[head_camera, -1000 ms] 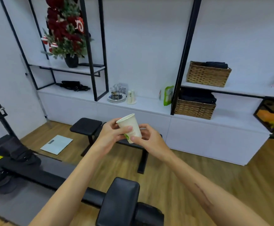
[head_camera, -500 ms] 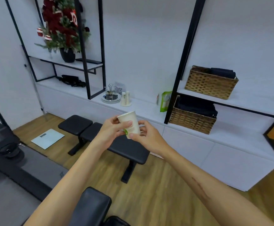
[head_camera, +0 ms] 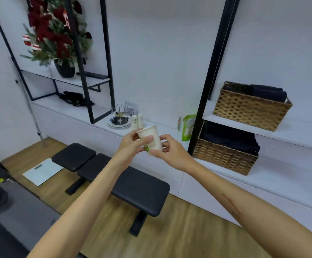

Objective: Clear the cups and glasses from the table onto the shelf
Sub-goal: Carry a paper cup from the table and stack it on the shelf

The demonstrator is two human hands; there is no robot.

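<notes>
On the far left, a potted red-and-green plant (head_camera: 54,40) stands on the upper tier of a black-framed rack, out of reach and apart from the work. Below it the long white shelf (head_camera: 99,120) runs along the wall, and on it sit a round tray with a wire holder (head_camera: 119,121) and, just beside that, two small pale cups (head_camera: 137,121) standing close together. Judging by that pair, this stretch of shelf is where cups are being gathered, which would explain why the person faces it.

In front of the shelf a black padded bench (head_camera: 131,185) stands on the wooden floor, between the person and the shelf, so any reach to the shelf has to go over it.

The left hand (head_camera: 131,146) has its thumb and fingers curled round the side of a white paper cup (head_camera: 150,139), near the rim. The cup is upright, tipped slightly left, held in the air above the bench and short of the shelf edge. The right hand (head_camera: 171,150) pinches its lower part from the other side. The two-handed hold probably steadies a light, easily crushed cup.

Further right, a green pouch (head_camera: 188,127) leans by a black post, then two wicker baskets (head_camera: 248,107), one above the other.
</notes>
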